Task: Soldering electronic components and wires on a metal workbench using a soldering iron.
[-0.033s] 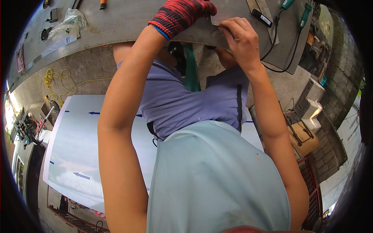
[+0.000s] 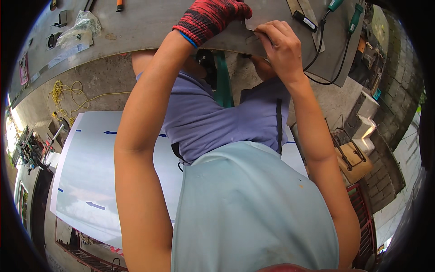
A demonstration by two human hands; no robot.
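Observation:
My left hand [image 2: 212,19] wears a red and black knit glove with a blue cuff and reaches over the grey metal tabletop [image 2: 140,29]. Its fingers are curled closed; at its fingertips a small dark end shows, too small to name. Just to the right, my bare right hand [image 2: 283,45] has thumb and fingers pinched together. A small, thin, shiny piece [image 2: 250,28] lies between the two hands, close to the right fingertips. Whether either hand grips this piece cannot be made out.
A clear plastic bag [image 2: 84,28] and small dark parts lie at the table's left. Flat metal strips [image 2: 312,27], a black device [image 2: 305,21] and a green-handled corded tool [image 2: 355,19] lie at the right. A yellow cord [image 2: 68,95] is coiled on the floor.

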